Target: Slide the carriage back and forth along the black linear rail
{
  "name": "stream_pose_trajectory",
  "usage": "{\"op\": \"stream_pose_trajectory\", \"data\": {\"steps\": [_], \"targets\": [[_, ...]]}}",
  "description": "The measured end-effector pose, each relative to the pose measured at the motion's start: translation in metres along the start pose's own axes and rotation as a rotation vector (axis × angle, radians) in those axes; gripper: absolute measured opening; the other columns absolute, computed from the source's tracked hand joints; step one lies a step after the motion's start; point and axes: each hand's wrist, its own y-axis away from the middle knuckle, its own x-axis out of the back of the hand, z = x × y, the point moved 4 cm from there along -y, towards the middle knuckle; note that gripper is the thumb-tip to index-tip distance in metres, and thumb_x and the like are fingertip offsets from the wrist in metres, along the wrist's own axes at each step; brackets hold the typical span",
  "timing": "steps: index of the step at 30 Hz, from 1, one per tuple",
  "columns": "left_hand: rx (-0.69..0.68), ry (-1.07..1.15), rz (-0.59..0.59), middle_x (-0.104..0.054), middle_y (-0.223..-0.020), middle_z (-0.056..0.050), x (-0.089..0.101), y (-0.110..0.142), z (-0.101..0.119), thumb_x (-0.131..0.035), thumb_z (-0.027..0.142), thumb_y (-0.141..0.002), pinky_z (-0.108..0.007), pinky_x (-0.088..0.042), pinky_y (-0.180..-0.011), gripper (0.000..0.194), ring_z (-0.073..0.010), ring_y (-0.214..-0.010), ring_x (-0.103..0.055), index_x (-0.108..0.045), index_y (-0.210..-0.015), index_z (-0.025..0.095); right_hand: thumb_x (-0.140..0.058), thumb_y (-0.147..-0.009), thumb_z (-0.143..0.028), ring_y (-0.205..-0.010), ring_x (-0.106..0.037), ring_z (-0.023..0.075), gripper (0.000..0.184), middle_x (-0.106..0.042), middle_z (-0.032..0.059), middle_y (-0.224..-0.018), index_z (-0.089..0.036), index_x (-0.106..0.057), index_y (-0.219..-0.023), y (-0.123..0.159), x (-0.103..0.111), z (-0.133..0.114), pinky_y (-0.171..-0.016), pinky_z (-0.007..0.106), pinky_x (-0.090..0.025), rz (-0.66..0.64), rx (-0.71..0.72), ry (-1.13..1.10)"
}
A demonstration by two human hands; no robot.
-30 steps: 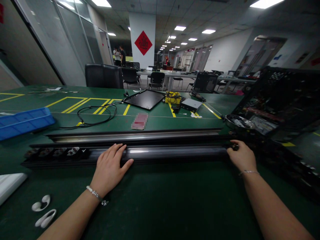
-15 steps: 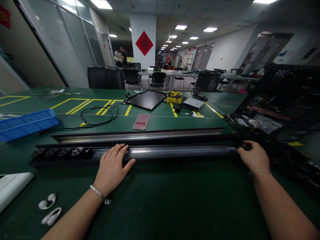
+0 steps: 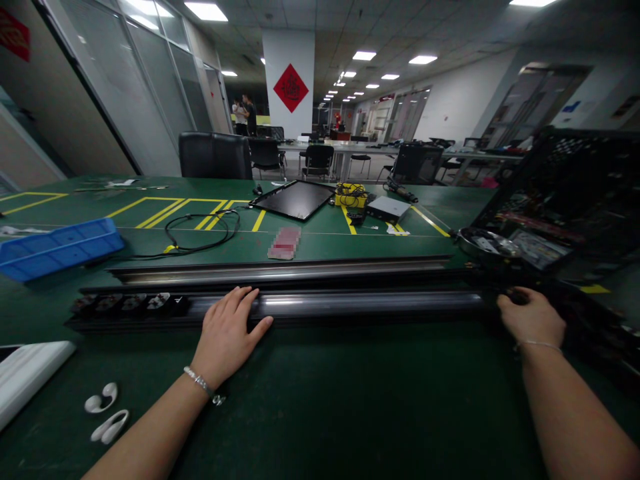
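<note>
A long black metal rail [image 3: 360, 304] lies crosswise in front of me. Several round socket-like modules [image 3: 134, 303] are set into its left end. Across its top, just right of those modules, my left hand [image 3: 229, 335] rests with fingers apart and thumb out. My right hand [image 3: 536, 323] is at the right, slightly beyond the rail's visible end. Its thumb and forefinger are pinched round a small dark piece, too dim to name. Behind the rail a second long black channel [image 3: 280, 273] runs parallel to it.
An open computer case [image 3: 555, 220] and a round metal tray [image 3: 480, 243] of small parts stand right. Leftward are a blue bin [image 3: 60, 248], a looped black cable [image 3: 203, 230], white earbuds [image 3: 110, 427] and a white object [image 3: 30, 377]. A black flat panel [image 3: 300, 199] lies farther back.
My right hand has moved to the right, away from the rail's end, still pinched. My left hand stays on the rail. The whole view has shifted slightly.
</note>
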Motion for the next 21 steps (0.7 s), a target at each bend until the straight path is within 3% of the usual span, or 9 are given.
{"op": "stream_pose_trajectory", "data": {"steps": [9,15,17,21], "targets": [[-0.002,-0.006,0.001,-0.052,-0.133,-0.012,0.000,0.000,0.000,-0.042,0.051,-0.087,-0.047,-0.037,-0.101,0.055,-0.0289,-0.126,-0.043,-0.048,-0.128,0.015,-0.056,-0.068,-0.036,-0.079,-0.054,0.0224,0.050,-0.062,0.0114,-0.092,-0.015,-0.063,-0.113,-0.007,0.001,0.020,-0.076,0.036,-0.041,0.222,-0.085,-0.116],[-0.013,0.007,0.013,-0.052,-0.132,-0.013,-0.001,0.000,-0.001,-0.040,0.052,-0.086,-0.047,-0.037,-0.100,0.056,-0.0295,-0.126,-0.044,-0.049,-0.128,0.016,-0.054,-0.070,-0.031,-0.097,-0.059,0.0277,0.053,-0.063,0.0146,-0.111,-0.011,-0.059,-0.119,0.010,0.024,0.007,-0.088,0.039,-0.043,0.501,0.062,-0.245],[-0.017,0.007,0.017,-0.052,-0.132,-0.013,-0.002,0.000,-0.002,-0.040,0.053,-0.086,-0.048,-0.038,-0.099,0.057,-0.0302,-0.125,-0.044,-0.048,-0.128,0.016,-0.053,-0.071,-0.031,-0.104,-0.057,0.0286,0.053,-0.061,0.0153,-0.117,-0.010,-0.058,-0.120,0.017,0.032,-0.004,-0.093,0.038,-0.041,0.525,0.132,-0.269],[-0.020,-0.004,0.016,-0.052,-0.132,-0.014,-0.004,0.000,-0.003,-0.038,0.054,-0.086,-0.048,-0.038,-0.098,0.058,-0.0311,-0.124,-0.045,-0.048,-0.128,0.015,-0.046,-0.078,-0.036,-0.111,-0.053,0.0302,0.055,-0.057,0.0194,-0.121,-0.007,-0.053,-0.124,0.016,0.038,-0.009,-0.097,0.036,-0.038,0.441,0.186,-0.258]]}}
